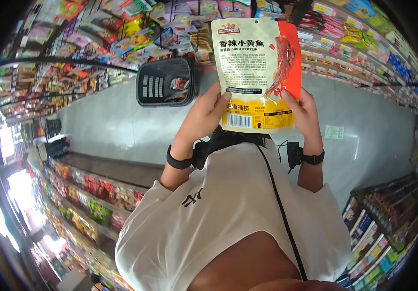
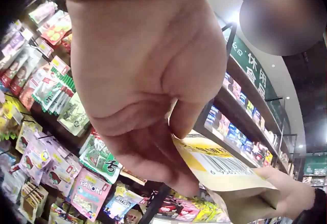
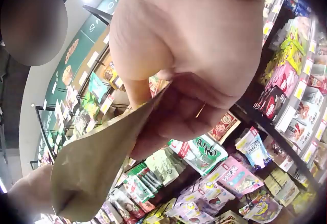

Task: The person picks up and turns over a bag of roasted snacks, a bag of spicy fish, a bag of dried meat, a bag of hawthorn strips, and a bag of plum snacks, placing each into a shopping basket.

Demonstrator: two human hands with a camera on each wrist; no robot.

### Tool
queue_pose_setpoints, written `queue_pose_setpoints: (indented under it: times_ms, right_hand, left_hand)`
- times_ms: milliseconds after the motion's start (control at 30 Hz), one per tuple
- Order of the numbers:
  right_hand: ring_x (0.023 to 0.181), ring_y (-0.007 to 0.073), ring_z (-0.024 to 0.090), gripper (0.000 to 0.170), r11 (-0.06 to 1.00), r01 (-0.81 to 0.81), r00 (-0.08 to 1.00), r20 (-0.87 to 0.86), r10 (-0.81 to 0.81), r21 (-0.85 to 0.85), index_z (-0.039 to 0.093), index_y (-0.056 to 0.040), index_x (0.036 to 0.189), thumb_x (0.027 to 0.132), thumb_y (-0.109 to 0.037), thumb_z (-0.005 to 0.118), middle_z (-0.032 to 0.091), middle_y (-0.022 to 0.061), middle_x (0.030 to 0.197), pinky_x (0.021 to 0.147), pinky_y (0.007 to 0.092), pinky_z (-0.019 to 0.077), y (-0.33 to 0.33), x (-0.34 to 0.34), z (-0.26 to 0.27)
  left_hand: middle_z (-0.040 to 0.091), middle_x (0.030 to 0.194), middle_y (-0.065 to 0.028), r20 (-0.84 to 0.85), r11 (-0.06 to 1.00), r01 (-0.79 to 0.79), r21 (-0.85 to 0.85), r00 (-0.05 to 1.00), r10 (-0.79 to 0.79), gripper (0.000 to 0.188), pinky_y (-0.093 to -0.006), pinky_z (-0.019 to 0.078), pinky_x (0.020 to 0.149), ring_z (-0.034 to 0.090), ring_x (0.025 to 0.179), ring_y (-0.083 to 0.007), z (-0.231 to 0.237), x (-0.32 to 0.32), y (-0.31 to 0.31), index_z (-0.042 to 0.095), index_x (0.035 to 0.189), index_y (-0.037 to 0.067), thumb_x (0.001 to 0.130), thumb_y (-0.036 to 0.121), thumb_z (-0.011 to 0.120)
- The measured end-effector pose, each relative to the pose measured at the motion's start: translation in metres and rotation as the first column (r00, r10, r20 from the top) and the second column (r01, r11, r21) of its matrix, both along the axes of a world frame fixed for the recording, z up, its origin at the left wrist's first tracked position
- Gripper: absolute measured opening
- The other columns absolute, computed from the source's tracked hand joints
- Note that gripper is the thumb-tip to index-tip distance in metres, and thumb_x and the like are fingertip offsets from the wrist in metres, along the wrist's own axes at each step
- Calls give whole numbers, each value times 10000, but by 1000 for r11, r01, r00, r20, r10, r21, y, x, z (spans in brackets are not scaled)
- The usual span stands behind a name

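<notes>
Both hands hold up a snack pouch (image 1: 240, 68) in front of the chest. It is cream and red with a yellow bottom band, a fish picture and a barcode. My left hand (image 1: 203, 115) grips its lower left edge, thumb on the printed face and fingers behind. On the opposite edge, my right hand (image 1: 307, 114) pinches it the same way. The left wrist view shows the barcode end of the pouch (image 2: 214, 165) under the left thumb. Seen from the right wrist, the pouch's plain bottom (image 3: 97, 165) bulges between the hands.
A black shopping basket (image 1: 192, 77) with a small packet inside stands on the grey floor (image 1: 121, 128), beyond the left hand. Hanging snack bags (image 2: 92, 191) fill the rack ahead. More stocked shelves (image 1: 97, 206) line the left and a rack (image 1: 388, 208) stands at lower right.
</notes>
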State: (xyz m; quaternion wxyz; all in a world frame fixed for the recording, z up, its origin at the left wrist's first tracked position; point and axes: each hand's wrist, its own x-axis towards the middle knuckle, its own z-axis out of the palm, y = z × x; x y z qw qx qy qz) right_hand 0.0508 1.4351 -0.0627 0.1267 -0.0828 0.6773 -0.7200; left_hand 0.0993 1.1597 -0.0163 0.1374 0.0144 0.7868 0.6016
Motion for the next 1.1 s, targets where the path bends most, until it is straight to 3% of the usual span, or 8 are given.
queue_pose_setpoints:
  times_ms: [133,267,533,833,933,1033,1100]
  right_hand:
    - [958,62,603,292,992,-124,992,36,124,4,654,18,1210,1027,-210,649,705,20,1087,871,244,487,-2,-12,3]
    - [962,64,612,289,961,-272,961,-36,274,39,655,8,1215,1027,-210,647,706,21,1092,877,248,492,9,-36,-3]
    - [948,72,619,246,882,-470,882,-15,471,41,671,1,1156,1023,-205,650,702,15,1064,857,255,489,19,-100,-41]
    - [940,86,619,228,783,-621,784,10,621,40,666,5,1131,1025,-196,645,698,31,1044,866,268,481,1,-140,-76]
    - [941,84,620,225,747,-665,746,24,665,-13,661,9,1137,1027,-186,641,698,32,1045,865,266,481,-8,-152,-77]
    - [942,84,621,225,704,-710,704,0,710,-15,660,10,1140,1029,-184,639,699,36,1048,863,266,482,-18,-167,-97]
    - [942,84,622,225,669,-743,669,-3,743,4,661,9,1140,1031,-186,637,699,36,1048,862,266,483,-31,-170,-102]
  left_hand:
    - [660,1091,-53,-19,986,-160,36,987,161,368,-266,486,813,546,908,-76,1,25,11,489,1419,-24,1099,158,474]
    - [663,1075,-57,-68,947,-319,37,945,321,373,-279,489,839,560,915,-97,-4,42,37,490,1418,-24,1102,174,470]
    - [675,1111,-72,-32,840,-542,17,839,543,362,-293,495,887,597,971,-115,-40,29,84,509,1405,-9,1100,183,473]
    - [696,1133,-77,31,750,-662,0,749,662,389,-316,531,844,647,959,-133,-44,19,106,502,1405,-5,1067,184,534]
    - [702,1143,-85,-70,721,-688,-74,725,685,418,-313,540,826,664,946,-129,-48,14,114,490,1413,-6,1051,191,563]
    - [703,1126,-88,-42,674,-734,-87,678,734,405,-310,537,831,662,933,-128,-66,10,115,485,1415,-8,1056,167,550]
    - [722,1058,-150,-12,605,-793,-75,608,794,391,-349,541,803,698,889,-201,-76,14,109,494,1390,-1,1048,184,543]
